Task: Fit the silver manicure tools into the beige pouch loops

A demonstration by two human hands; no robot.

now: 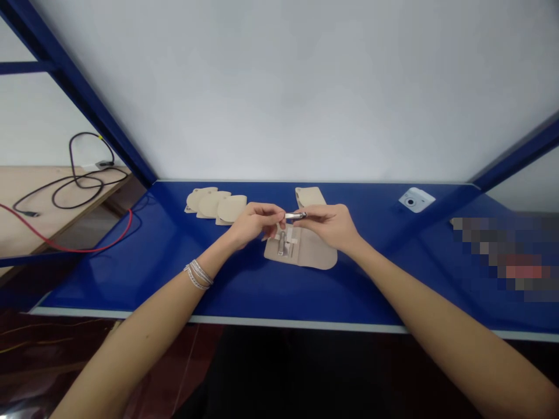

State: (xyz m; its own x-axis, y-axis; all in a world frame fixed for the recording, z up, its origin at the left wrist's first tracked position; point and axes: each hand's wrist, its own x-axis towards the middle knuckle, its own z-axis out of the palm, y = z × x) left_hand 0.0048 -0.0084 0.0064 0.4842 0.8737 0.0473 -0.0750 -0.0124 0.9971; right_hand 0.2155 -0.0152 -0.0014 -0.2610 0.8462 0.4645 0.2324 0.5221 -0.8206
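Head view: the left hand (261, 221) and the right hand (334, 226) meet above a blue table (362, 291). Left fingertips pinch one end of a small shiny metal tool (295, 216); right thumb and fingers close on its other end. The tool lies roughly level between the hands, above an open beige case (318, 247) that is spread flat on the table. In the case's left half, a nail clipper (282, 243) sits among other small items, too small to identify. Behind the right hand, a folded beige case (310, 196) is partly hidden. Left of the hands, a row of closed beige cases (213, 205) overlaps. A white camera (416, 200) rests toward the table's far right. On a wooden surface (26, 192) at far left: a looped black cable (71, 177) and a red cable (94, 251) that reaches over the blue table.
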